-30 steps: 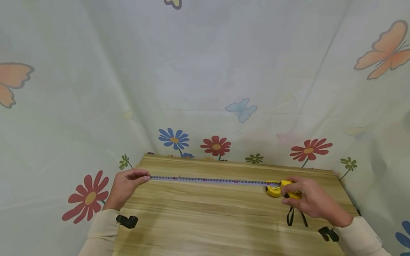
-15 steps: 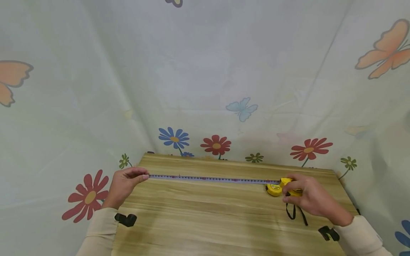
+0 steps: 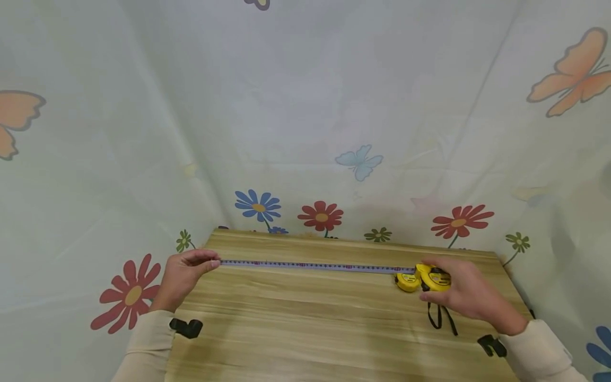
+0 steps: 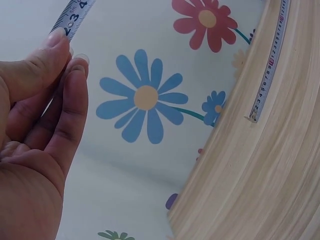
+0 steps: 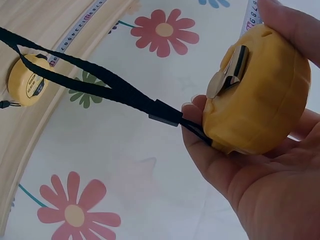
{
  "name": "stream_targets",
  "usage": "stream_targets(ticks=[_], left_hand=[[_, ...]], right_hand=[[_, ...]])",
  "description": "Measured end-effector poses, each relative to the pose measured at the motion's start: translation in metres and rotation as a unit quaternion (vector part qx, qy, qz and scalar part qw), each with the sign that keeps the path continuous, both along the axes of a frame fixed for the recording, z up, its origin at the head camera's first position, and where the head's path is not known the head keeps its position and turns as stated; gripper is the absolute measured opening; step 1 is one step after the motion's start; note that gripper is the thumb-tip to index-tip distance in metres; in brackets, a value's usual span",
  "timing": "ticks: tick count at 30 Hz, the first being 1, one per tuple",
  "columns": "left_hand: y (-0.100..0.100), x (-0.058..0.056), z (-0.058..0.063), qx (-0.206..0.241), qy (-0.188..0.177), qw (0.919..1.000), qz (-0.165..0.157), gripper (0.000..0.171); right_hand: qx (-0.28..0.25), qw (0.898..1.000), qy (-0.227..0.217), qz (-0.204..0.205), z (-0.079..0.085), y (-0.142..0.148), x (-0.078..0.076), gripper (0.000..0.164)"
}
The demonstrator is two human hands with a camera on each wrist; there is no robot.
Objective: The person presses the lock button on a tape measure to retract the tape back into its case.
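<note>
My right hand (image 3: 470, 289) grips a yellow tape measure (image 5: 260, 95) by its case, with a black wrist strap (image 5: 90, 80) hanging from it. Its metal blade (image 3: 324, 266) is drawn out to the left, where my left hand (image 3: 188, 273) pinches the end between thumb and fingers. In the left wrist view the pinched blade (image 4: 74, 19) shows printed numbers; its end hook is hidden by the fingers. A second yellow tape measure (image 5: 31, 80) lies on the wooden table (image 4: 235, 180), its own blade (image 4: 270, 62) extended along the tabletop.
A pale cloth backdrop (image 3: 296, 106) printed with flowers and butterflies surrounds the table at the back and sides. Black camera mounts (image 3: 187, 328) sit at both wrists. In the head view, the held blade overlaps the place of the lower blade.
The right fingers have shifted on the held tape measure, so more of its case shows. Both hands stay in nearly the same place and the blade remains stretched between them.
</note>
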State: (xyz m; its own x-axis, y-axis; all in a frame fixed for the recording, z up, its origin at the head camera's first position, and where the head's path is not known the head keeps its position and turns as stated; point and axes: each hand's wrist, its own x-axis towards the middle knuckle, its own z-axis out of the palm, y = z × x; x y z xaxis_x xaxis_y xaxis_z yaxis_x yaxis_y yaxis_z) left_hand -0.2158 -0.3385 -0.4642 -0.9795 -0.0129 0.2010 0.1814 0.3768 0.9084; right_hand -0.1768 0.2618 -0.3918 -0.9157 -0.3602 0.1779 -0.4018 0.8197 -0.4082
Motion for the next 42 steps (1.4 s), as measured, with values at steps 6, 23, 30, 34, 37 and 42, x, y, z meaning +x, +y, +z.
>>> stream_targets(ticks=[6,23,30,34,37,42], left_hand=[[0.001,0.0,0.001,-0.001,-0.003,1.0,0.002,0.033],[0.005,-0.001,-0.005,0.018,-0.01,0.9998,0.007,0.035],[0.005,-0.002,-0.008,0.016,-0.008,0.9997,0.014,0.035],[0.005,-0.002,-0.009,0.018,-0.002,0.9997,0.014,0.032],[0.004,-0.002,-0.009,0.018,-0.002,0.9998,0.012,0.032],[0.006,-0.002,-0.007,0.021,-0.008,0.9997,0.012,0.036]], right_hand=[[0.0,1.0,0.0,-0.005,-0.001,0.001,-0.001,0.067],[-0.015,1.0,-0.011,-0.007,-0.007,0.003,-0.003,0.066],[-0.016,1.0,-0.012,-0.004,-0.008,0.003,-0.003,0.068],[-0.011,1.0,-0.013,-0.006,-0.008,0.003,-0.003,0.069],[-0.008,1.0,-0.016,-0.007,-0.008,0.003,-0.003,0.069],[-0.005,1.0,-0.014,-0.005,-0.007,0.003,-0.003,0.067]])
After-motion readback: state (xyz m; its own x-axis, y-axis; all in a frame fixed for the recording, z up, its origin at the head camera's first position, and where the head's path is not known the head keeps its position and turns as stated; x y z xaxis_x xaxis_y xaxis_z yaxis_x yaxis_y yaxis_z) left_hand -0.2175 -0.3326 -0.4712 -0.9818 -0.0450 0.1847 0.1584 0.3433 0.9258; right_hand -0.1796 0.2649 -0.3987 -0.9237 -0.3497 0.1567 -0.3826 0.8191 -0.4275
